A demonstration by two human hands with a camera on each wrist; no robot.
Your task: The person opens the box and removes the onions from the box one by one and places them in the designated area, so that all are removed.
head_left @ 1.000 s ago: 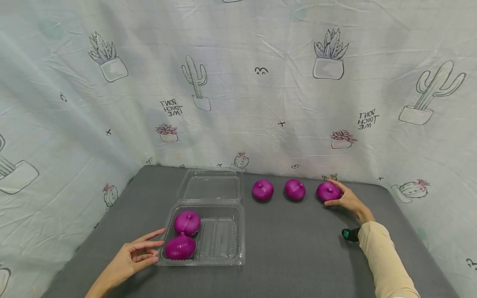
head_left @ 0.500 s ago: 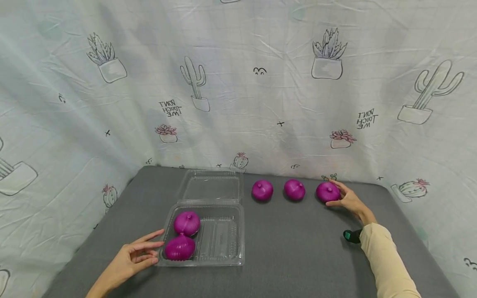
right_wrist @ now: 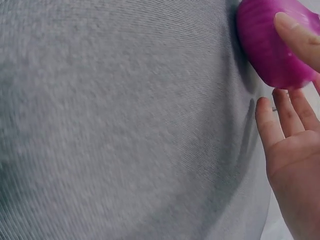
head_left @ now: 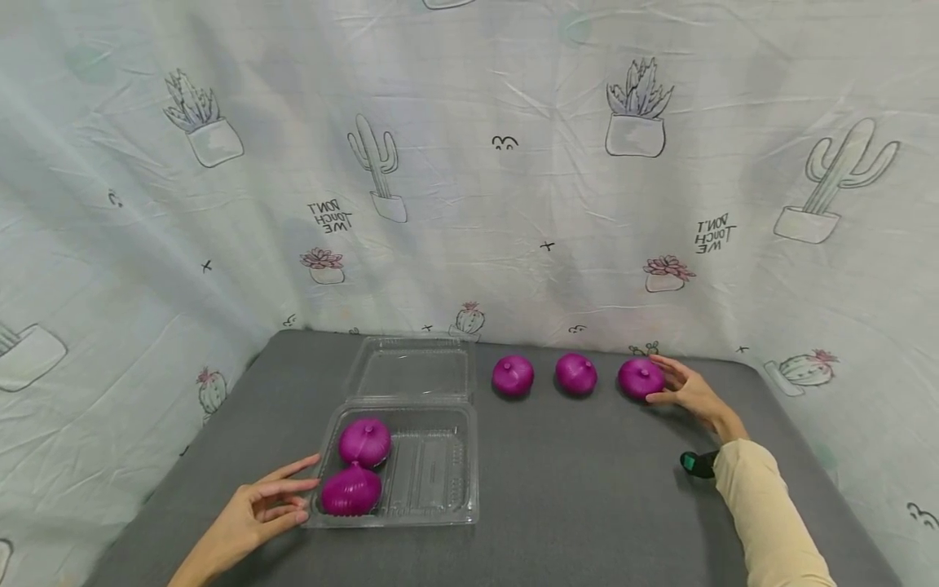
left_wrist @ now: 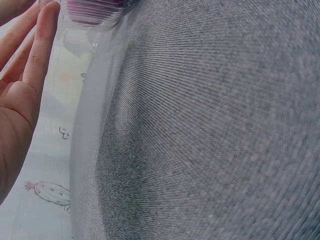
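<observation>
Two purple onions, an upper one (head_left: 364,443) and a lower one (head_left: 351,491), sit in the left side of a clear plastic clamshell container (head_left: 460,522), its lid lying back. My left hand (head_left: 253,514) has extended fingers touching the container's left edge; in the left wrist view, the fingertips (left_wrist: 49,15) meet the clear plastic. On the table's back right, my right hand (head_left: 693,398) is beside the rightmost onion (head_left: 641,379), thumb and fingers loosely spread around its right side. In the right wrist view the thumb (right_wrist: 295,37) overlaps this onion (right_wrist: 270,50); contact is unclear.
Two more onions, one at left (head_left: 513,376) and one in the middle (head_left: 575,374), stand in the back row between the container lid (head_left: 414,375) and the right hand. A grey cloth (head_left: 572,505) covers the table. A printed curtain (head_left: 440,163) hangs behind and at both sides.
My right hand has drawn slightly right, away from the rightmost onion, its grasp loosened. The onion stays in place. The left hand holds its position; the whole view has shifted a little.
</observation>
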